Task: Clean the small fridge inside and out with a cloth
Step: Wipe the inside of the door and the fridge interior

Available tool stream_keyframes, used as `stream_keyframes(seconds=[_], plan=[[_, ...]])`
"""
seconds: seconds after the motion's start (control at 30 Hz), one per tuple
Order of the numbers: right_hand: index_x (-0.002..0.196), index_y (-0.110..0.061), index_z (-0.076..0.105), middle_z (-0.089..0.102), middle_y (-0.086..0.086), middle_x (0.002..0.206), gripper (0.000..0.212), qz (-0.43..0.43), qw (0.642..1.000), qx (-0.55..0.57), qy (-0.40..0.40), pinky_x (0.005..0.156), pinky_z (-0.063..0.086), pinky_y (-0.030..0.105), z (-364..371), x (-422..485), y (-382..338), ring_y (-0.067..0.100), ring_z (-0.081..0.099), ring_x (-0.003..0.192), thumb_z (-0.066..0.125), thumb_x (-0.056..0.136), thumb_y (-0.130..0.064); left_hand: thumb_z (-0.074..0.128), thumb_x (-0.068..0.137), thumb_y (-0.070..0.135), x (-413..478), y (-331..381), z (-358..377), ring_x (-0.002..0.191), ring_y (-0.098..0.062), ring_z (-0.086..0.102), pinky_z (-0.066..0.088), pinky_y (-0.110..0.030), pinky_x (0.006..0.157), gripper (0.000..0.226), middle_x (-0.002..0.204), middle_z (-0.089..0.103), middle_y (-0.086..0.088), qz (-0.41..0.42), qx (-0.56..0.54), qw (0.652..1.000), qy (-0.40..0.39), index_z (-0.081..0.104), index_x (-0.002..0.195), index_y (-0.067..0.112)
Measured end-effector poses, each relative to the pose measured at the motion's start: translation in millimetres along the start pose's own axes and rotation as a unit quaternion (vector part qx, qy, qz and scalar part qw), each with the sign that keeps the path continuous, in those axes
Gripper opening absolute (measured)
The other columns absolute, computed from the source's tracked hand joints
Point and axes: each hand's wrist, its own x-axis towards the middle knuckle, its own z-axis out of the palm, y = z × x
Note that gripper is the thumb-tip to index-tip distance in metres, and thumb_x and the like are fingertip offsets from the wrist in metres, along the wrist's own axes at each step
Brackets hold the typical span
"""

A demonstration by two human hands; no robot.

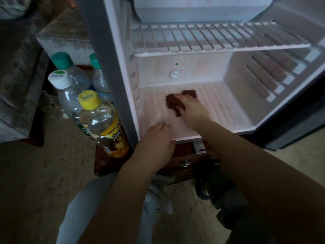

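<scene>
Cloth (pixel 176 103) in outstretched right hand (pixel 192 110)

Dim overall; fridge (pixel 154 71) interior brightest; soft blur throughout; wide-angle bending at edges.

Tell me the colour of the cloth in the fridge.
The cloth is dark brown, seen best in the head view.
</scene>
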Motion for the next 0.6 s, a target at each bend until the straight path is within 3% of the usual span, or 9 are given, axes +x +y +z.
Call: stream_keyframes(seconds=[0.13,0.27,0.37,0.43,0.6], plan=[[0.132,-0.031,0.056,0.056,0.002,0.137,0.04,0.131,0.991,-0.016,0.038,0.097,0.038,0.029,-64,-53,77,0.028,0.053,0.122,0.052,0.095,-0.017,0.043,0.1,0.031,-8,6,0,0.133,-0.017,0.032,0.029,-0.026,0.107,0.047,0.149,0.033,0.0,0.013,0.008,0.999,-0.038,0.034,0.144,0.016],[0.129,-0.024,0.06,0.058,0.004,0.134,0.039,0.158,0.986,-0.008,0.057,0.096,0.037,0.026,-60,-65,79,0.029,0.052,0.121,0.054,0.092,-0.012,0.042,0.101,0.031,-4,20,1,0.132,-0.016,0.033,0.029,-0.028,0.107,0.045,0.149,0.034,-0.001,0.017,0.003,1.0,-0.025,0.036,0.142,0.016],[0.132,-0.029,0.055,0.055,0.003,0.135,0.046,0.176,0.981,-0.025,0.072,0.102,0.041,0.035,-36,-55,63,0.028,0.049,0.125,0.053,0.088,-0.017,0.04,0.101,0.027,-2,26,1,0.125,-0.017,0.04,0.034,-0.029,0.102,0.039,0.143,0.04,-0.003,0.01,-0.003,1.0,-0.008,0.041,0.138,0.015],[0.135,-0.026,0.054,0.051,0.003,0.139,0.048,0.147,0.988,-0.019,0.053,0.103,0.041,0.04,-19,-57,37,0.028,0.047,0.127,0.055,0.088,-0.016,0.039,0.1,0.022,0,24,1,0.123,-0.019,0.041,0.036,-0.031,0.101,0.037,0.142,0.041,-0.004,-0.004,-0.001,1.0,0.005,0.042,0.136,0.013],[0.141,-0.019,0.047,0.044,0.003,0.148,0.057,-0.062,0.998,0.016,0.012,0.117,0.022,0.04,12,-100,-29,0.026,0.034,0.14,0.057,0.086,-0.005,0.038,0.098,0.014,5,14,-1,0.123,-0.021,0.045,0.039,-0.04,0.105,0.042,0.141,0.043,-0.005,-0.087,-0.02,0.995,0.042,0.039,0.141,0.014]])
